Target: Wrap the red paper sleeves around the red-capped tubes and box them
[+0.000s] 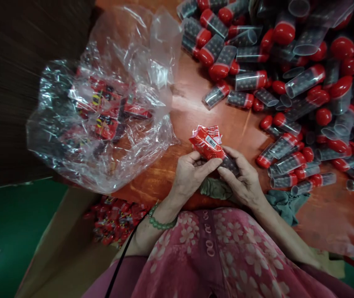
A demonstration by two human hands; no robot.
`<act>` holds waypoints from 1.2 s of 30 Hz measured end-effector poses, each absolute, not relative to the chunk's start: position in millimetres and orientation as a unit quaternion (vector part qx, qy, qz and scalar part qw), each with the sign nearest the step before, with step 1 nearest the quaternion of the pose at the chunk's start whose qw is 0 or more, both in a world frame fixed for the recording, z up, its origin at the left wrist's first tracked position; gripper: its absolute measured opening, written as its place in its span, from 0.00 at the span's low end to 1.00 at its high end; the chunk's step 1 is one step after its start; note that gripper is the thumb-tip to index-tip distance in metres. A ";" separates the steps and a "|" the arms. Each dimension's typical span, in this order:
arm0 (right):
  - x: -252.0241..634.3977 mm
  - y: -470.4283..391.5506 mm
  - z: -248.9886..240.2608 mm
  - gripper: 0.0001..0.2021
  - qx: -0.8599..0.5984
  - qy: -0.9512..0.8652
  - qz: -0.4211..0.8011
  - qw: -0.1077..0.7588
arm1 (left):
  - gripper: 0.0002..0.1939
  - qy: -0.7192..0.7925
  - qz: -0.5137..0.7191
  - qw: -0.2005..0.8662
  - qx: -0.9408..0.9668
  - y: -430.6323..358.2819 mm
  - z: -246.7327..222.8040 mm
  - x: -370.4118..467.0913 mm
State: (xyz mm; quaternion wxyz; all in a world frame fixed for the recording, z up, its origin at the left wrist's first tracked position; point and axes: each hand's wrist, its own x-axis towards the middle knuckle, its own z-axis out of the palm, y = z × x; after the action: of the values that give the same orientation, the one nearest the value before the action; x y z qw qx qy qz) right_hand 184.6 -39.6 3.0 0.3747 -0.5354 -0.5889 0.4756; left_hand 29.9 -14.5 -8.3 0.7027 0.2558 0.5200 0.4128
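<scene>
Between both hands is a red printed packet (206, 145) with a white barcode label, held over the front part of the table. My left hand (191, 174) pinches its lower left side with thumb and fingers. On the other side, my right hand (242, 178) grips the packet's dark end, which looks like dark beads showing through clear film; fingers partly cover it. Just behind the packet, a red and white printed piece (214, 133) lies on the table. A dark green cloth (216, 188) is under the hands.
Clear tubes with red caps and dark beads (251, 80) pile up across the right of the orange-brown table (189, 107). At left lies a big clear plastic bag (133, 153) with red packets inside. Below the table edge, a cardboard box (71, 236) holds many red packets (115, 219).
</scene>
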 end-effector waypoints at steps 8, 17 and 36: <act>180.4 -39.5 -1.7 0.18 -0.533 -0.547 0.515 0.390 | 0.21 0.437 0.445 0.753 0.209 -19.6 -7.8 34.7; 172.8 -37.1 -0.4 0.21 -0.486 -0.467 0.615 0.410 | 0.19 0.471 0.495 0.708 0.179 -13.3 -3.3 40.2; 177.6 -35.4 -13.8 0.12 -0.496 -0.632 0.386 0.453 | 0.18 0.452 0.526 0.690 0.208 -5.3 -1.3 36.8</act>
State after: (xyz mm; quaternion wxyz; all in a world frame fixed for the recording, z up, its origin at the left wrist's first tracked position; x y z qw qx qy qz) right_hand 177.6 -35.4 -13.8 0.4526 -0.4964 -0.6325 0.3857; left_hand 36.8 -5.3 -1.3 0.6901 0.2083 0.4517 0.5257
